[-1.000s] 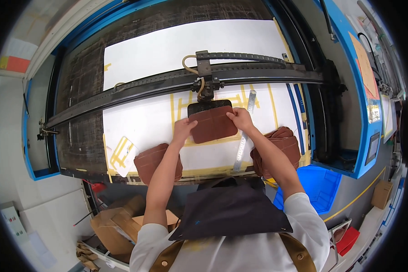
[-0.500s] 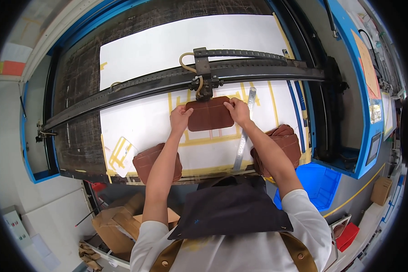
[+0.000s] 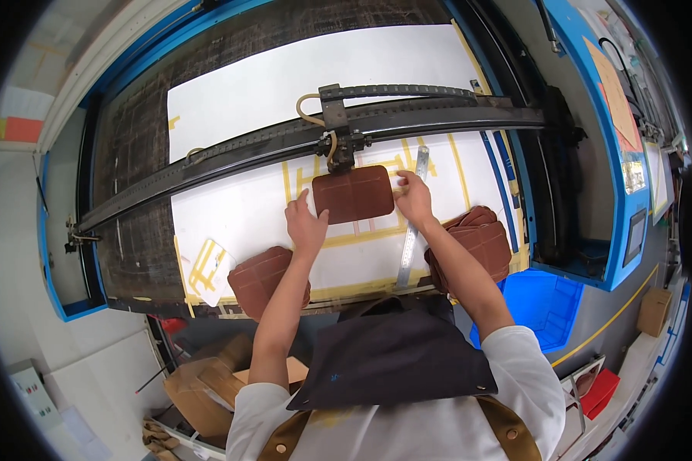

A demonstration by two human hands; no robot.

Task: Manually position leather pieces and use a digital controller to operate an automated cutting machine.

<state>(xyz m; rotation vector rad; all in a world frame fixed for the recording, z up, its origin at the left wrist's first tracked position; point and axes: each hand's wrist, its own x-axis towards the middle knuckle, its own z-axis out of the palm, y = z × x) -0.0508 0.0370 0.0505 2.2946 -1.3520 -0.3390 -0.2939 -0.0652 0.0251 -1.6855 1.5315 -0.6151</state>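
Observation:
A brown leather-like panel (image 3: 352, 194) with rounded corners lies flat on the taped white sheet, beneath the machine's black head (image 3: 341, 156). My left hand (image 3: 306, 224) is at its lower left corner, fingers apart, with the thumb touching or just over the edge. Just beyond the panel's right edge is my right hand (image 3: 414, 201), fingers bent but apart, holding nothing. One stack of similar brown pieces (image 3: 257, 280) sits near my left forearm and is partly covered by it. Another brown stack (image 3: 480, 242) lies to the right, partly behind my right forearm.
The machine's black gantry beam (image 3: 246, 146) spans the bed above the white sheet (image 3: 246, 81). A metal ruler (image 3: 409, 250) lies right of the panel, a white taped template (image 3: 210, 270) at the left. A blue bin (image 3: 542, 307) stands beyond the front right edge.
Both hands have let go of the panel's upper edge. The left has moved down to the lower left corner; the right has drawn slightly away to the right.

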